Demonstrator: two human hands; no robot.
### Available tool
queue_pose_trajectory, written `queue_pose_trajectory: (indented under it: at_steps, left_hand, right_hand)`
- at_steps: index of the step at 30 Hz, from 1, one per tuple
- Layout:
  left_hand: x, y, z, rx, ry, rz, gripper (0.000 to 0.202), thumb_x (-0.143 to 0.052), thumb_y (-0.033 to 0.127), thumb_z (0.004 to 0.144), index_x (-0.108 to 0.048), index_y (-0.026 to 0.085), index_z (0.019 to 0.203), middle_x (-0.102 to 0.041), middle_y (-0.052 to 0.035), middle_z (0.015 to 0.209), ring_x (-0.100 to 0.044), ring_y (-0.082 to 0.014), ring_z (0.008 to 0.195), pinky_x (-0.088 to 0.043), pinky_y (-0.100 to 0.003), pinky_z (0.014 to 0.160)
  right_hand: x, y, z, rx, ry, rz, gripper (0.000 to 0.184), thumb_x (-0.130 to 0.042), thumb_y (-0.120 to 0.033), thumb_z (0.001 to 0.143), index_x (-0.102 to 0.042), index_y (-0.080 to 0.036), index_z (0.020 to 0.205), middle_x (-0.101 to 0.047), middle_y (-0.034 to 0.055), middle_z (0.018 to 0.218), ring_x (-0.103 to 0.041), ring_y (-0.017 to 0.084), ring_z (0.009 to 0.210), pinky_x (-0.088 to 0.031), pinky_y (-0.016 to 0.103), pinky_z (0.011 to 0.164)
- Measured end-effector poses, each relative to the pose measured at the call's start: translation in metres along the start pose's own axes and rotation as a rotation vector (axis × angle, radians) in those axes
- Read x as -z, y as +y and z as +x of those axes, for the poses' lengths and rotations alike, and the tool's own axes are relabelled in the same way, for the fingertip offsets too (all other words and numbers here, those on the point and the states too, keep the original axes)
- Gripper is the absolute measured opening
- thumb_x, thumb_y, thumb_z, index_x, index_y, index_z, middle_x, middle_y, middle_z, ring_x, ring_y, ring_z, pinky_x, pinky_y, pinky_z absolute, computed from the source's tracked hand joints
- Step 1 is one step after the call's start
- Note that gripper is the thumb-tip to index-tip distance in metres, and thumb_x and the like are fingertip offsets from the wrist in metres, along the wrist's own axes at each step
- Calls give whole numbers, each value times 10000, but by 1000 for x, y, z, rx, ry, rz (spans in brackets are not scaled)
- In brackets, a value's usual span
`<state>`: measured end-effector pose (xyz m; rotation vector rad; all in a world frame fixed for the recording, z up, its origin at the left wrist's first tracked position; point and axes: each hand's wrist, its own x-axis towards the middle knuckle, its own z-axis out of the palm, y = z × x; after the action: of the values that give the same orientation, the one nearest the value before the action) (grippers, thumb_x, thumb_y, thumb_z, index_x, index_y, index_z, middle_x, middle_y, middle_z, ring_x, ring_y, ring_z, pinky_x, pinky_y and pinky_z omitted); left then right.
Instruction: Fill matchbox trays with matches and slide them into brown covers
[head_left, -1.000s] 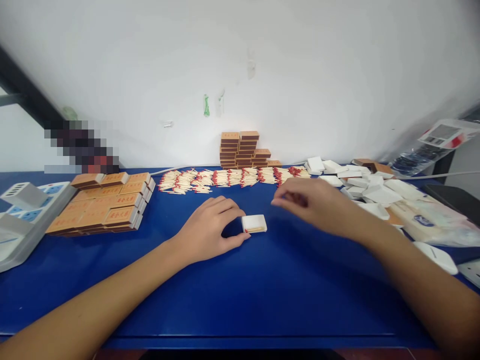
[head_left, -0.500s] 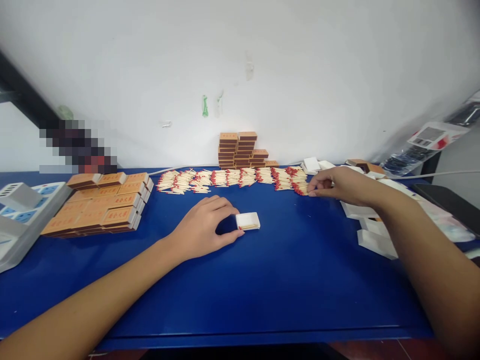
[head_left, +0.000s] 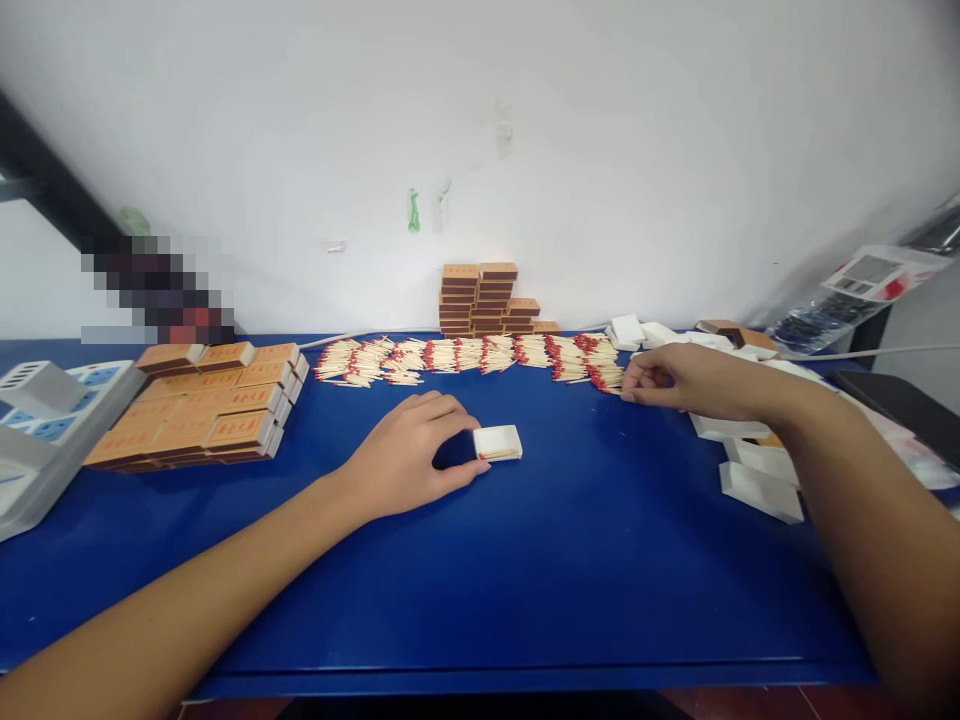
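Note:
My left hand (head_left: pixel 409 455) rests on the blue table (head_left: pixel 525 580), its thumb and fingers pinched on the left end of a small white matchbox tray (head_left: pixel 498 442) with a few matches in it. My right hand (head_left: pixel 686 380) reaches to the right end of a long row of red-tipped matches (head_left: pixel 465 357), fingers curled and pinched on matches at that end.
Orange matchboxes lie in a flat block (head_left: pixel 202 405) at left, beside a white power strip (head_left: pixel 45 420). More orange boxes are stacked (head_left: pixel 487 300) against the wall. White empty trays (head_left: pixel 757 485) are scattered at right, near a dark object (head_left: pixel 900 400).
My right hand moved from above the tray out to the right end of the match row and closed on matches there. My left hand stayed on the tray.

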<state>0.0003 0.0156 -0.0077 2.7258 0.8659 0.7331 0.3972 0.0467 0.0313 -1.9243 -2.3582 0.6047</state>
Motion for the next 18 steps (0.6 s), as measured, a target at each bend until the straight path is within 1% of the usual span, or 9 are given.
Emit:
queue_pose_trajectory:
  at_steps: [5, 11, 16, 18]
  left_hand:
    - [0, 1, 0, -2, 4, 0, 267, -763, 379, 975, -724, 209, 1177, -750, -88, 1139, -707, -272, 1064, -568, -444, 951]
    - [0, 1, 0, -5, -4, 1, 281, -771, 379, 971, -724, 196, 1180, -749, -88, 1136, -706, -270, 1057, -567, -445, 951]
    - [0, 0, 0, -5, -7, 2, 278, -770, 385, 974, -721, 208, 1182, -750, -85, 1142, -708, -270, 1065, -563, -444, 957]
    - [0, 1, 0, -5, -1, 1, 283, -773, 380, 973, -719, 199, 1184, -749, -85, 1144, -706, -268, 1061, -559, -442, 955]
  right_hand:
    - [1, 0, 1, -24, -1, -31, 237, -659, -427, 880, -758, -213, 905, -662, 55, 740, -536, 195, 669, -379, 338, 615]
    - [1, -3, 1, 0, 7, -46, 240, -622, -393, 893, -768, -203, 887, -623, 46, 712, -493, 187, 641, -353, 342, 607]
    - [2, -14, -2, -20, -30, -35, 253, -638, -420, 888, -752, -194, 891, -686, 71, 755, -553, 205, 682, -400, 336, 632]
    - [1, -25, -3, 12, -6, 4, 298, -635, -469, 917, -740, -191, 890, -700, 80, 776, -562, 207, 691, -403, 339, 637]
